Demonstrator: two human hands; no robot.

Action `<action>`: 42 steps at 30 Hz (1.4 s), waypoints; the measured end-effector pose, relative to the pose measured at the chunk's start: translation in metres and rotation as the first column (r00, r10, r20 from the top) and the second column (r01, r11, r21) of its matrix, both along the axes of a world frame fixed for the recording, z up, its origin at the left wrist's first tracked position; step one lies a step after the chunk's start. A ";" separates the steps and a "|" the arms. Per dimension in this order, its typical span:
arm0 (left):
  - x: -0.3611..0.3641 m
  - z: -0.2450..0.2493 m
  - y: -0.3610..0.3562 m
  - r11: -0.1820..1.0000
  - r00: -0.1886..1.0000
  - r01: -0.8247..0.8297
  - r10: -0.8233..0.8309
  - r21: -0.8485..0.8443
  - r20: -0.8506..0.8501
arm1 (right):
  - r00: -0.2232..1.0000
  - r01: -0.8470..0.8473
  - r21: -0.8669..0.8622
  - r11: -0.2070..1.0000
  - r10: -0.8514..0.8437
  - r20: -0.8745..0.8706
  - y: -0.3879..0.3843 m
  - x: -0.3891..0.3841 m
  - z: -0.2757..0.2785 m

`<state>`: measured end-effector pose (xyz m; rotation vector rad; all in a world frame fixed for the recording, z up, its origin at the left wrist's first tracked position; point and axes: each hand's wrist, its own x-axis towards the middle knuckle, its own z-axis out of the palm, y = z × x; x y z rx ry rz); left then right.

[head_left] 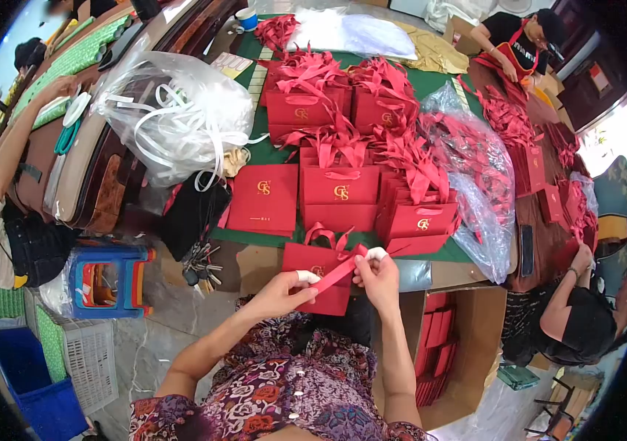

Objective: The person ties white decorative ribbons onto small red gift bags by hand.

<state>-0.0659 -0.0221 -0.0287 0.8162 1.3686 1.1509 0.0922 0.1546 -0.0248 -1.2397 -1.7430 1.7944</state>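
Note:
Between my two hands a red ribbon (337, 273) is stretched at a slant above a red gift bag (332, 302) with gold lettering. My left hand (290, 291) pinches the ribbon's lower left end, while my right hand (378, 276) pinches its upper right part. White wraps cover some of my fingertips on both hands. The bag lies at the table's near edge, its own ribbon handle (326, 236) looped at the top. Just beyond stand rows of similar red bags (341, 192), and a flat red bag (262, 198) lies to their left.
Clear plastic bags hold white ribbons (174, 110) at left and red ribbons (467, 162) at right. A cardboard box (467, 367) with red bags stands below right. Blue stools (111, 281) are at left. Co-workers (523, 48) work around the tables.

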 end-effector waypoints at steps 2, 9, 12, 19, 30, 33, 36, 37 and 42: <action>-0.008 0.006 -0.006 0.999 0.994 0.035 -0.035 -0.004 -0.101 | 0.992 -0.077 0.286 0.955 0.046 0.115 -0.006 0.005 -0.003; -0.014 0.021 -0.012 0.999 0.746 -0.033 0.022 -0.005 -0.666 | 0.964 -0.152 0.750 0.644 -0.069 0.255 -0.047 0.003 0.040; -0.016 0.023 -0.004 0.997 0.860 -0.068 0.036 -0.045 -0.509 | 0.959 -0.270 0.747 0.607 0.236 0.155 -0.061 -0.011 0.050; -0.029 0.001 -0.006 0.995 0.995 -0.095 0.095 0.008 -0.002 | 0.923 -0.339 0.630 0.698 0.375 0.082 -0.064 -0.019 0.017; -0.042 0.001 0.003 0.986 0.986 -0.166 0.165 0.031 0.029 | 0.939 -0.299 0.656 0.693 0.336 0.073 -0.070 -0.032 0.014; -0.051 0.018 0.010 0.992 0.981 -0.129 0.127 -0.007 -0.144 | 0.952 -0.288 0.634 0.717 0.286 0.109 -0.068 -0.036 0.007; -0.056 0.017 0.016 0.985 0.725 -0.148 0.171 0.091 -0.668 | 0.975 -0.217 0.672 0.708 0.190 0.115 -0.064 -0.042 0.000; -0.056 0.017 0.018 0.973 0.429 -0.065 0.228 0.222 -0.874 | 0.987 -0.159 0.691 0.705 0.139 0.085 -0.063 -0.044 -0.003; -0.049 0.010 0.019 0.989 0.407 0.007 0.130 0.146 -0.904 | 0.991 -0.131 0.700 0.701 0.082 0.104 -0.065 -0.055 -0.011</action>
